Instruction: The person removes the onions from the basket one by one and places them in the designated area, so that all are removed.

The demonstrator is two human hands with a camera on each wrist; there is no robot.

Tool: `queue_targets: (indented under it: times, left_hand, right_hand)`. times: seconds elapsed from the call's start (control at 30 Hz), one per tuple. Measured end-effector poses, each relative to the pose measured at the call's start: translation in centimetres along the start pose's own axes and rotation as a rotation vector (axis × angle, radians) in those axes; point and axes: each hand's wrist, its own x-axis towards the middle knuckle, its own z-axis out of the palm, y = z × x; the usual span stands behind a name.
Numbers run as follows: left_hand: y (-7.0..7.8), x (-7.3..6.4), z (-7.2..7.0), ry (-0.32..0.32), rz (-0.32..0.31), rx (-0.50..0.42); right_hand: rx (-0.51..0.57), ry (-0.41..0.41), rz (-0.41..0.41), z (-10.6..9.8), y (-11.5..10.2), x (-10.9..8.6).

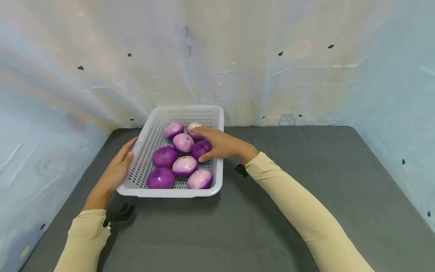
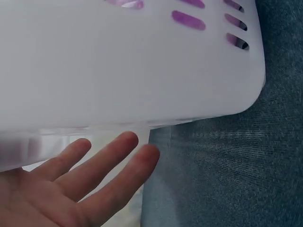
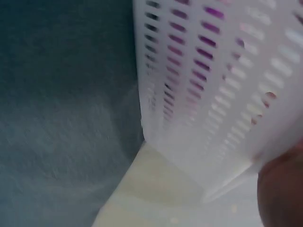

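Observation:
A white perforated plastic basket [image 1: 183, 192] stands on the dark grey table and holds several red onions, some deep purple, such as one onion [image 1: 161, 178], others paler, such as another onion [image 1: 185, 166]. My left hand [image 1: 113, 172] is at the basket's left side, its fingers extended along the wall under the rim [image 2: 142, 104]. Over the right rim reaches my right hand [image 1: 221, 143], fingers and thumb spread above a dark purple onion [image 1: 200, 149] and beside a pale onion [image 1: 193, 129]. Whether its fingertips touch them is hard to tell. The right wrist view shows mainly the basket's slotted wall [image 3: 189, 94].
A pale patterned curtain [image 1: 238, 75] hangs behind the table [image 1: 289, 189] and along both sides. The basket's far end is close to that curtain. Black straps or mounts [image 1: 119, 214] sit at the wrists.

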Motion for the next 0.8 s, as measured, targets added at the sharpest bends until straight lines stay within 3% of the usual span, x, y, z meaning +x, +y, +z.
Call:
queue_targets:
  times: [0.23, 0.43, 0.6, 0.8]
  left_hand:
    - [-0.1, -0.2, -0.2, 0.005, 0.015, -0.063]
    - [0.1, 0.1, -0.4, 0.009, 0.046, -0.051]
    - [0.1, -0.1, -0.5, -0.003, 0.008, -0.029]
    - [-0.4, -0.7, -0.2, 0.003, -0.013, -0.006]
  right_hand:
    - [-0.125, -0.067, 0.109, -0.6, 0.3, 1.9]
    - [-0.279, -0.142, 0.191, -0.6, 0.4, 3.0]
    - [-0.429, -0.196, 0.217, 0.0, 0.0, 3.8]
    - [-0.538, -0.242, 0.253, 0.6, -0.6, 4.4]
